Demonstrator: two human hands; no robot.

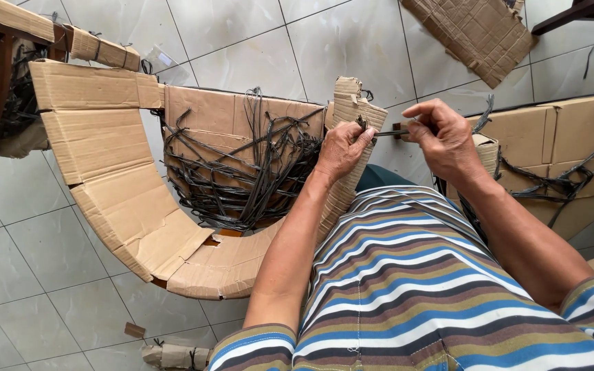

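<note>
The person sits over a curved piece of furniture wrapped in corrugated brown cardboard (111, 172), and both hands meet at its upper right end. The left hand (342, 148) is closed, pinching a thin dark plastic strap (386, 132) against the ribbed cardboard sleeve (352, 110) that covers an upright part. The right hand (441, 134) is also closed, thumb and fingers gripping the same strap a little to the right, so that it runs taut between the two hands. It seems a small tool or clip may sit in the right hand, but the view is too poor to tell.

The step in hand looks like tying or tightening the strap around the sleeve. The next move probably calls for a steady pull and a firm hold with the left hand, so the binding does not slip.

Left of the hands, a loose tangle of dark flat straps (242, 172) lies in the hollow of the cardboard wrap, glossy against the matt, creased board. More cardboard-wrapped pieces (572, 151) stand to the right, and a flat cardboard sheet (476, 34) lies farther off on the pale tiled floor (36, 275). The striped shirt (407, 288) fills the near foreground.
</note>
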